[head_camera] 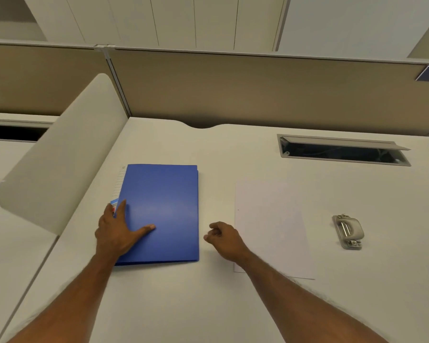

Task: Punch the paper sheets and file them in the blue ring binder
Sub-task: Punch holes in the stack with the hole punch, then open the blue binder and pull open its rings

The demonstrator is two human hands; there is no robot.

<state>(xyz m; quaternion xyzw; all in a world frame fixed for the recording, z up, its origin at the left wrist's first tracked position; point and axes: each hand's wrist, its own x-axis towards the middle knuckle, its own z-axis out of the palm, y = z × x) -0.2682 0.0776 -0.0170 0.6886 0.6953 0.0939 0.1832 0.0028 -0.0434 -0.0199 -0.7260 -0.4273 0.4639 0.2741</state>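
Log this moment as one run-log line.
left hand rests on closed blue binder; right hand loosely curled, empty; paper sheets beside binder; hole punch untouched

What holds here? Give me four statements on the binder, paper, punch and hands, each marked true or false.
1. The blue ring binder lies closed on the desk. True.
2. The left hand rests on the binder. True.
3. The right hand holds the hole punch. False: it holds nothing; the punch lies apart, at the far right.
4. The hole punch stands on the paper sheets. False: it sits on the bare desk, right of them.
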